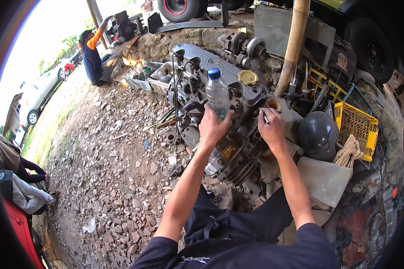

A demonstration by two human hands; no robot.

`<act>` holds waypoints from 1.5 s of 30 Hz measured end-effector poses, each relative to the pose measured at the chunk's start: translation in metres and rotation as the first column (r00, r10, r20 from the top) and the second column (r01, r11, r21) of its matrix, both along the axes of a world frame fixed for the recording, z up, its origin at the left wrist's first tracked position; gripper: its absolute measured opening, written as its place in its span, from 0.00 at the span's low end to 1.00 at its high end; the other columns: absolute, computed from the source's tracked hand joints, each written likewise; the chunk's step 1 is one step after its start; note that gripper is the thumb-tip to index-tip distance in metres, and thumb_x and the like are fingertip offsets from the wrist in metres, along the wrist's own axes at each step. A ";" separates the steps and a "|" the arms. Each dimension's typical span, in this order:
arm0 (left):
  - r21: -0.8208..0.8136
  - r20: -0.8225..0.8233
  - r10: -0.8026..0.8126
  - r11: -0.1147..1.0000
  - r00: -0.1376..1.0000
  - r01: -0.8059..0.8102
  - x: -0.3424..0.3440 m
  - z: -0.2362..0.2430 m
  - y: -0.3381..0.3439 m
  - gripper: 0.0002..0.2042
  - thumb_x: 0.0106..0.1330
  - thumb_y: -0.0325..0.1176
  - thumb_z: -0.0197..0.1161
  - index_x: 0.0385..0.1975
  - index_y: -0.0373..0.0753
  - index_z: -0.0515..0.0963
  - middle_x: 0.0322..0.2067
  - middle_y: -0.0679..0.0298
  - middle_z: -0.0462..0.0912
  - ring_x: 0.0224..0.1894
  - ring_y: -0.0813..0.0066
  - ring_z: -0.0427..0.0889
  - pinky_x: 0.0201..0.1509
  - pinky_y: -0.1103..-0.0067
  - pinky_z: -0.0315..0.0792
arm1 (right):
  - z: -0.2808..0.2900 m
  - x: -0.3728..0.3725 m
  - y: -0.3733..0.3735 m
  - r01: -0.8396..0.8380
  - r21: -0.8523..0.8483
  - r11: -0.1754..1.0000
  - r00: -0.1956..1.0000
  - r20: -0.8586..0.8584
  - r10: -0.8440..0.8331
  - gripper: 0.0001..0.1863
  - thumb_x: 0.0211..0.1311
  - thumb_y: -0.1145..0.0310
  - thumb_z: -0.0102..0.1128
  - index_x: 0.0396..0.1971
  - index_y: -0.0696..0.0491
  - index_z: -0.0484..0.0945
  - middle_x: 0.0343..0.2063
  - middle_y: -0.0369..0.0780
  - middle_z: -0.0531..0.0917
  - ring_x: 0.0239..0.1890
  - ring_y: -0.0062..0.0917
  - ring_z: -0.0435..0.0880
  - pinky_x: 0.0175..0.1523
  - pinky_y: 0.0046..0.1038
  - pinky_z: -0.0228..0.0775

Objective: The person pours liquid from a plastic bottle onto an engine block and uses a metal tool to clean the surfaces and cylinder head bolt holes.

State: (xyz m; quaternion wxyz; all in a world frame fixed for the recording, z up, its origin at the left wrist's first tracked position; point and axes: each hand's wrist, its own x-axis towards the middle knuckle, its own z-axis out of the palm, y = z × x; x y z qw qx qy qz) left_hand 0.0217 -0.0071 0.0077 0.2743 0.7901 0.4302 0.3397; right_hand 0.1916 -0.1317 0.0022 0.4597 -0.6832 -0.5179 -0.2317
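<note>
My left hand (215,124) is wrapped round the lower part of a clear plastic bottle (216,93) with a blue cap, which stands upright over the engine. My right hand (272,128) is closed, and a short, pale, stick-like piece (266,119) pokes out between its fingers; its kind is too small to make out. Between and beyond both hands lies a greasy engine (231,154) with a ribbed grey valve cover (202,56). A yellow oil filler cap (248,77) sits on that cover, to the right of the bottle.
At right are a bamboo post (294,45), a black helmet (318,135), a yellow crate (357,130) and tan gloves (349,152). A turbocharger (244,45) lies by the stone wall. A person (94,58) crouches at far left; another's arm (33,169) shows at left. Rubble covers the ground.
</note>
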 end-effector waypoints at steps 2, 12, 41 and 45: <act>0.011 0.001 0.016 1.000 1.000 -0.016 0.000 0.000 0.000 0.40 0.60 0.57 0.68 0.57 0.27 0.61 0.49 0.37 0.80 0.52 0.40 0.81 0.53 0.56 0.76 | -0.001 0.003 0.001 -0.059 -0.072 0.996 0.998 -0.042 0.056 0.06 0.63 0.73 0.60 0.35 0.59 0.83 0.32 0.48 0.84 0.39 0.46 0.83 0.46 0.41 0.76; 0.050 0.012 0.037 0.998 0.999 -0.038 0.000 -0.004 0.000 0.41 0.61 0.56 0.68 0.58 0.26 0.61 0.46 0.37 0.82 0.49 0.40 0.83 0.50 0.57 0.78 | 0.001 0.010 0.001 -0.158 -0.136 0.978 0.985 -0.096 0.146 0.08 0.64 0.71 0.60 0.37 0.58 0.84 0.34 0.49 0.85 0.40 0.46 0.84 0.46 0.42 0.76; 0.013 0.012 0.047 0.999 0.999 -0.047 0.000 0.001 -0.003 0.41 0.60 0.56 0.69 0.57 0.26 0.61 0.46 0.37 0.81 0.49 0.41 0.83 0.50 0.56 0.78 | -0.002 0.008 0.006 -0.032 -0.056 0.998 0.998 -0.051 0.030 0.09 0.65 0.69 0.58 0.35 0.60 0.84 0.32 0.50 0.84 0.38 0.48 0.84 0.45 0.43 0.77; 0.040 0.027 0.054 0.998 0.998 -0.055 -0.002 0.000 -0.004 0.42 0.60 0.56 0.69 0.58 0.26 0.61 0.48 0.38 0.81 0.50 0.41 0.83 0.50 0.56 0.77 | 0.001 0.008 0.006 -0.052 -0.054 0.997 0.995 -0.083 0.047 0.09 0.65 0.70 0.58 0.35 0.59 0.84 0.33 0.50 0.85 0.37 0.48 0.84 0.44 0.42 0.77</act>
